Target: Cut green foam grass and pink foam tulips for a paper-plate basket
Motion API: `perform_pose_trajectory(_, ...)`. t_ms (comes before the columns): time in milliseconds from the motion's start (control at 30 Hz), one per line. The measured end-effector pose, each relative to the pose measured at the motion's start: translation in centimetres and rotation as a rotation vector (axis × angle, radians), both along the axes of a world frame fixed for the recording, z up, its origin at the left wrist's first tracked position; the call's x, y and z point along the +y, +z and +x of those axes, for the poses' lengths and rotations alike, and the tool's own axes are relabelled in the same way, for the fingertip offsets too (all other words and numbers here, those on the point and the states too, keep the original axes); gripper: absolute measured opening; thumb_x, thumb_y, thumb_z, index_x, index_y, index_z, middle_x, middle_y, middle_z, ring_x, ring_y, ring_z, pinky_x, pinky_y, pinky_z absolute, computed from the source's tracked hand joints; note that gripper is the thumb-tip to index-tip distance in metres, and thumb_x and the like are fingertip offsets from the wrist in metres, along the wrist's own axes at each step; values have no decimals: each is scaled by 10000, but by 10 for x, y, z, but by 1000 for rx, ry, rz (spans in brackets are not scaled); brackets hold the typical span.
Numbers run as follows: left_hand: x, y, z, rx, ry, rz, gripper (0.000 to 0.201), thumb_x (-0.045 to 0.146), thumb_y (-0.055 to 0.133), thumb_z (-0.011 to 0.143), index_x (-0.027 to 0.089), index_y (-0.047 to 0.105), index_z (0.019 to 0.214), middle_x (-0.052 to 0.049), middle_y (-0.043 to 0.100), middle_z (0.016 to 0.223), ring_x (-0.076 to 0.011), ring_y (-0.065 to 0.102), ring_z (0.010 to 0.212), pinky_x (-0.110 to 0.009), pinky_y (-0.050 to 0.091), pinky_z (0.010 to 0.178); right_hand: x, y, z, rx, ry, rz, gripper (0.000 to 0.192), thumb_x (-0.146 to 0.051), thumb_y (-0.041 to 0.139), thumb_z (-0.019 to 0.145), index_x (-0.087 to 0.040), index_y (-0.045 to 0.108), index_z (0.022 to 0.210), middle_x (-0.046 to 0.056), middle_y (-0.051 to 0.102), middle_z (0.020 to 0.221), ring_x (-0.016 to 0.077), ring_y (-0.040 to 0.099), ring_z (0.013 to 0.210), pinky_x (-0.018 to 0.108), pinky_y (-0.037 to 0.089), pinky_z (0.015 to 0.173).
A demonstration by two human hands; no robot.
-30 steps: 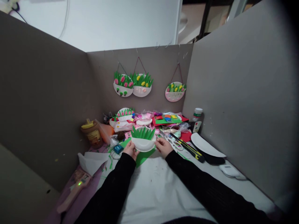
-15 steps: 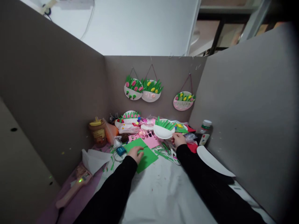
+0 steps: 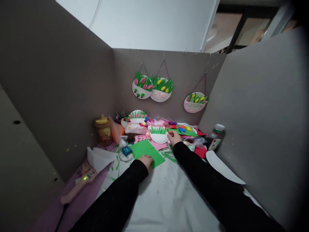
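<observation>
Paper plate [image 3: 159,139] with green paper grass [image 3: 158,130], at the right hand's fingertips above the middle of the counter [image 3: 164,206].
The right hand's [image 3: 174,138] fingers are pinched together on the plate's right rim; the left hand [image 3: 146,161] lies over the near edge of a green sheet [image 3: 142,148], fingers curled, and whether they grip it I cannot tell; a pink sheet [image 3: 160,146] shows just below the plate, green scraps [image 3: 171,157] lie nearby, and three decorated plates [image 3: 160,97] hang on the grey partition [image 3: 178,71] behind.
</observation>
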State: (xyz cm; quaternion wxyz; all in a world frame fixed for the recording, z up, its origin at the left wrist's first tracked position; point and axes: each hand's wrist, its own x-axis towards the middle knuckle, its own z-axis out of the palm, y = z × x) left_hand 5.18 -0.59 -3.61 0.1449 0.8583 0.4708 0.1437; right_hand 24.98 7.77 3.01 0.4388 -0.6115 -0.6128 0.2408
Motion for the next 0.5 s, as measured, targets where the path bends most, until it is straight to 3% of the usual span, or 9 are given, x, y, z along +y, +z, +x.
perform_pose_trajectory(67, 4, -4, -1, -135, 58, -13, 273, 55, 554, 509, 189, 633, 733, -106, 633, 903, -275, 546, 914, -388, 360, 890, -27, -10, 0, -105, 122, 50, 106, -200, 538, 723, -150, 616, 776, 40, 610, 788, 171, 542, 787, 314, 424, 759)
perform_pose_trajectory(133, 8, -3, -7, -317, 175, -11, 188, 58, 576, 490, 201, 610, 607, -85, 630, 770, -274, 566, 849, -396, 374, 870, -58, -22, 0, -388, 434, 211, 124, -194, 506, 740, -164, 627, 733, 50, 620, 795, 185, 528, 828, 338, 402, 791)
perform_pose_trajectory(200, 12, 2, -19, -440, 312, 27, 130, 76, 593, 494, 202, 578, 519, -79, 603, 683, -276, 570, 818, -410, 372, 867, -85, -32, 2, -588, 645, 306, 150, -176, 492, 746, -181, 641, 738, 62, 625, 903, 204, 504, 914, 366, 375, 834)
perform_pose_trajectory(367, 27, 13, -47, -384, 421, -84, 196, 87, 624, 470, 191, 484, 379, -46, 493, 467, -287, 586, 737, -456, 382, 829, -110, -44, 1, -839, 667, 364, 246, -170, 429, 788, -197, 629, 929, 66, 553, 1155, 265, 387, 1116, 449, 323, 883)
perform_pose_trajectory(500, 32, 14, -50, -334, 462, -177, 199, 59, 624, 445, 167, 467, 386, -70, 525, 500, -312, 572, 819, -496, 348, 852, -105, -44, -2, -835, 702, 388, 301, -155, 413, 787, -174, 582, 1036, 78, 546, 1168, 239, 414, 1100, 419, 345, 888)
